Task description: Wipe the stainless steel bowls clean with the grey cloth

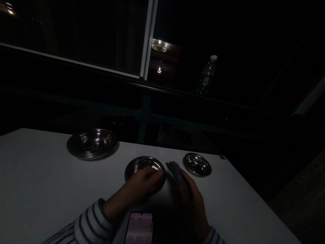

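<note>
On a white rectangular table [54, 192] in a dark room, the left hand [143, 180] curls its fingers closed on one round shiny metal bowl [134, 166]; the right hand's [191, 198] fingers bend, partly closed, around one grey cloth [176, 171]. One small metal dish [197, 164] sits beyond, right.

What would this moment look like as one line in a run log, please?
left hand: on metal bowl | right hand: holding grey cloth | right: small metal dish
</note>
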Demonstrator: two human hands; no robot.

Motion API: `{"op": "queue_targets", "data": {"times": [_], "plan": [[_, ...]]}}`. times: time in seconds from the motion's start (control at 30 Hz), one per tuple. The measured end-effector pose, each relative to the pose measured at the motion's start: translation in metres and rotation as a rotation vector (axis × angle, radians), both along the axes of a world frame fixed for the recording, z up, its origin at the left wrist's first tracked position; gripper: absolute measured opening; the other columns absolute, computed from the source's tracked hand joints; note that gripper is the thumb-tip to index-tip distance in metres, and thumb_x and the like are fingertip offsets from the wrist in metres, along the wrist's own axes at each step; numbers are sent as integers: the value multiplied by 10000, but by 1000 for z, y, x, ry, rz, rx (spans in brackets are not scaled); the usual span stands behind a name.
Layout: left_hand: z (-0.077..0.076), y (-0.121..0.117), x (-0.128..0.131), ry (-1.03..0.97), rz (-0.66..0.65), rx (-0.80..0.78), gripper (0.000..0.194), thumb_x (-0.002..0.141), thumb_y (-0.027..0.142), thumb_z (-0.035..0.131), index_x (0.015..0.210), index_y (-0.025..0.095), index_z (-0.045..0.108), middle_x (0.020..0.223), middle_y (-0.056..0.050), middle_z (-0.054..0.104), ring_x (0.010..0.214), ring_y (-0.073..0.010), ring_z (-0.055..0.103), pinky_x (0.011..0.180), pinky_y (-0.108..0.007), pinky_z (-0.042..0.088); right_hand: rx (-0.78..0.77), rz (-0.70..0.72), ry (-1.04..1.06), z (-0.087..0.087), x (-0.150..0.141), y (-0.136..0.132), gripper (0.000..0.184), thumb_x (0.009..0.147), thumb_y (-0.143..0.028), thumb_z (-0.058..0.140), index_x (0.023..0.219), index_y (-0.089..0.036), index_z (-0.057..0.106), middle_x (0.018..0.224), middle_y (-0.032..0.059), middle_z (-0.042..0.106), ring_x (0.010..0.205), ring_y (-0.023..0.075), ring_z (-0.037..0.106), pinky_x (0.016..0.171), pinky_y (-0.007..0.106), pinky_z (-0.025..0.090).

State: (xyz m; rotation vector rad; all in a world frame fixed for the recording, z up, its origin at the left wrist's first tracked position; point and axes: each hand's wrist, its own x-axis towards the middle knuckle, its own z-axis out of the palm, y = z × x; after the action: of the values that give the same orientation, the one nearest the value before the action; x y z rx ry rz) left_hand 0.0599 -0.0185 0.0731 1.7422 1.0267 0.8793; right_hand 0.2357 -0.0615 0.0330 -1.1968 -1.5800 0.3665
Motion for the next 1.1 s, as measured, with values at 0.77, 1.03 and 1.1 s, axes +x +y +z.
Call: {"op": "queue_targets", "data": {"times": [0.77,1.03,1.1], "plan": [[60,-9,-47,-489,123,-132,296,761,324,564,1000,168,644,831,-24,685,711,-136,586,712,-269,440,21,176,-194,96,-76,23,342,810,-273,508,1147,-217,524,1124,49,590,1046,183,536,897,328,418],[50,8,-53,-381,212,-12,277,748,342,572,929,156,667,862,-34,689,770,-159,599,776,-289,435,-28,147,-126,96,-48,33,273,809,-223,477,1065,-211,571,1001,29,651,895,158,611,754,265,480],[48,10,-54,-373,237,-3,278,748,355,573,908,149,667,847,-34,686,765,-154,596,771,-279,430,-54,100,-97,97,-41,36,275,798,-231,493,1057,-202,580,984,34,656,884,161,612,732,262,482]]}}
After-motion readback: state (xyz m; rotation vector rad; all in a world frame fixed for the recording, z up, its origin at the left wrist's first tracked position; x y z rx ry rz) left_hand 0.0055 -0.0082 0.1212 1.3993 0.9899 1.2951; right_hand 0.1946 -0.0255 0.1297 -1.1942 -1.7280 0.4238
